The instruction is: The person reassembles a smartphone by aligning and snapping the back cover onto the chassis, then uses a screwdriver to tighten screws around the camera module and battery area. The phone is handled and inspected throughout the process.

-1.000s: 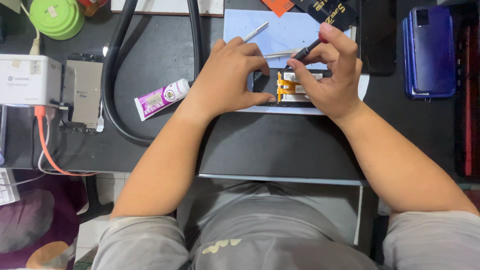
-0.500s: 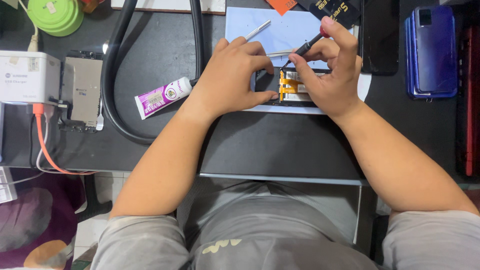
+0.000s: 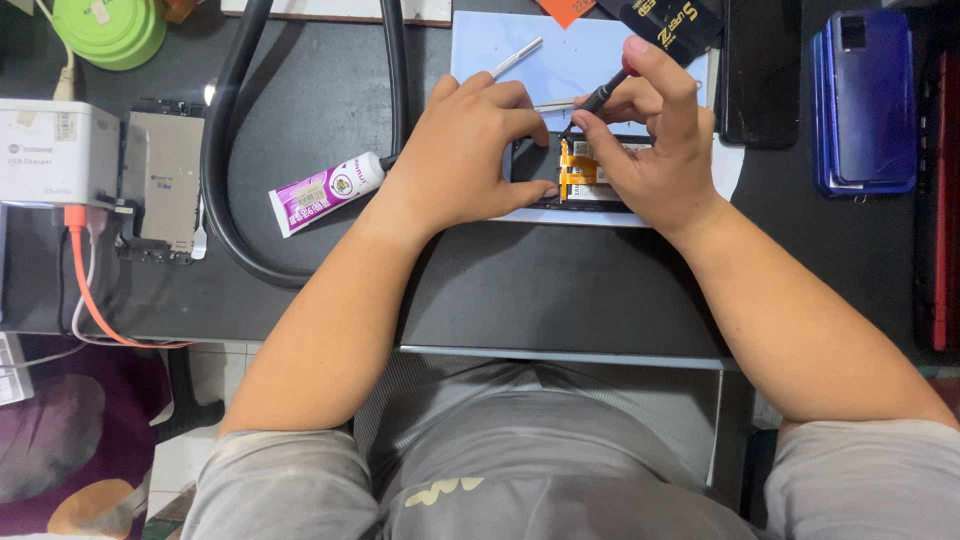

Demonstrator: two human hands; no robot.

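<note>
Dark workbench [image 3: 300, 100], opened phone [image 3: 585, 175] between left hand [image 3: 465, 150], right hand [image 3: 655, 140] gripping screwdriver [image 3: 600, 97]

1. Head view: single camera, worn on the person's head, facing steeply down over lap and forearms.
2. Range: close; the dark flat worktable [image 3: 300, 120] fills the upper frame, its near edge crossing mid-picture, floor below at left.
3. Overlap: none, sole view.

Your opened phone [image 3: 585, 170] lies flat on the pale blue mat [image 3: 590, 55], orange flex cable exposed. Your screwdriver [image 3: 600, 97], black, slants tip-down onto its upper edge.
</note>
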